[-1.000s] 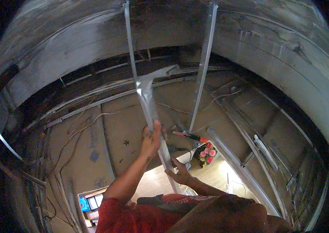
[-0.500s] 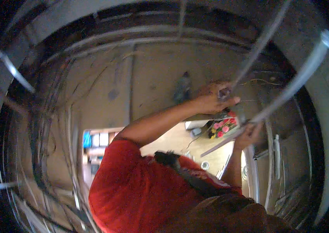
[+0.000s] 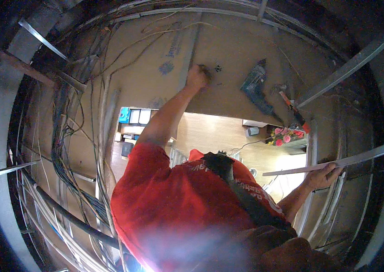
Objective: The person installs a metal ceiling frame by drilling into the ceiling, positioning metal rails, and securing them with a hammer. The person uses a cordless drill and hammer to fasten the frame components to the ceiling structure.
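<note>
On the brown ceiling board (image 3: 228, 41), my left hand (image 3: 198, 77) has its fingers curled down; whatever they may hold is hidden. A small dark heap of what look like screws (image 3: 218, 68) lies just right of it. My right hand (image 3: 322, 176) grips a long, thin metal strip (image 3: 364, 157), which reaches out past the hand on both sides. Between the hands, a blue-green power drill (image 3: 254, 86) lies on the board. Beside the drill rests a hand tool with red-orange handles (image 3: 297, 117), perhaps snips.
Below the board's edge is an opening onto a lit room with a wooden floor (image 3: 210, 131) and pink flowers (image 3: 283, 136). Bundled cables (image 3: 60, 149) run down the left. A metal strut (image 3: 344, 72) slants at upper right, another bar (image 3: 42, 38) at upper left.
My left hand has moved left, away from beside the slanting strut, down to the board near the dark heap. My right hand has swung the strip lower and flatter. The view has shifted.
</note>
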Tool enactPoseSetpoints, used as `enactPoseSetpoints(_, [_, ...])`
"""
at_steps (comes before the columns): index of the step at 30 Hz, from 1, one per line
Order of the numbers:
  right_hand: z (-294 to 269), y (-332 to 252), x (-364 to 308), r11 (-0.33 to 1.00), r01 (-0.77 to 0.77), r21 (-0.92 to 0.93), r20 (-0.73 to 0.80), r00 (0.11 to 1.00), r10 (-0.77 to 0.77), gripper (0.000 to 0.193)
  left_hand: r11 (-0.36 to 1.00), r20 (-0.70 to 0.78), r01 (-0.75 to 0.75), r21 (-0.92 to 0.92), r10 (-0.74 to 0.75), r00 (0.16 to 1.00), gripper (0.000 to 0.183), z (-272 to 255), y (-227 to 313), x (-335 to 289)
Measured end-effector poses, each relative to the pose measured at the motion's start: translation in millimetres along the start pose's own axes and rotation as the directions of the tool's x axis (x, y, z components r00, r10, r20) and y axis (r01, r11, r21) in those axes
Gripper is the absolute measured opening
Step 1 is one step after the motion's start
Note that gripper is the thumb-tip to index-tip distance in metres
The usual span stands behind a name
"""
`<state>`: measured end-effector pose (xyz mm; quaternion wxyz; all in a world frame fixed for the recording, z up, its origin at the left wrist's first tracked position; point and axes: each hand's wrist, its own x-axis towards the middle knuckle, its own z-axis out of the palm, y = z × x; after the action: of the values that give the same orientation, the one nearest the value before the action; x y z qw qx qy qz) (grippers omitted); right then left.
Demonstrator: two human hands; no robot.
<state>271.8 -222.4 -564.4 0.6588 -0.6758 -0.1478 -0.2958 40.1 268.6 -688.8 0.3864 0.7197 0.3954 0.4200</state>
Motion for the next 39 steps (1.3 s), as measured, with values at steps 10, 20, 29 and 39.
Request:
enactPoseSetpoints(10, [-6,26,13,0.99,-0.064,-0.128,0.053,0.996,0.071,0.06,0.936,0.345,-0.122,0.33,0.001,0.939,0.031,43,-103,107])
enactPoseSetpoints(20, [21,-75,70,0.991,0.096,0.096,0.035,0.994,-0.1,0.056,0.893,0.135,0.161,0.419,-0.237,0.962,0.032,37,22,85])
enactPoseSetpoints(29, [52,-77,134,0.963,0.153,0.221,0.019,0.987,-0.161,0.063,0.968,0.078,-0.25,0.036,0.246,0.966,0.019,24,98,40])
enactPoseSetpoints(39, [97,-83,159,0.93,0.212,0.3,-0.02,0.976,-0.216,0.064,0.929,0.58,-0.07,-0.364,0.285,0.763,0.05,20,363,-60])
